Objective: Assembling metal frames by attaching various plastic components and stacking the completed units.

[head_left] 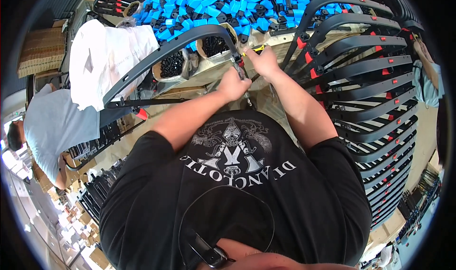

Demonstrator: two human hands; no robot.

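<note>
A black curved frame bar (175, 42) arches over the bench edge, and its right end comes down at my hands. My left hand (234, 86) is closed around a slim silver metal tool (238, 69) beside that end, close to a small red piece. The tool's lower tip sticks out below my fingers. Just to the right, my right hand (264, 62) grips a yellow-and-black handled tool (255, 50) at the bar's end. Its working end is too small to make out.
Blue-and-black plastic parts (209, 9) are heaped on the bench. Open bags of small black hardware (172, 66) and black screws (216, 44) stand at its edge, beside white cloth (107, 51). Stacked black frames (365, 80) fill the right. Co-workers (61, 123) stand left and right.
</note>
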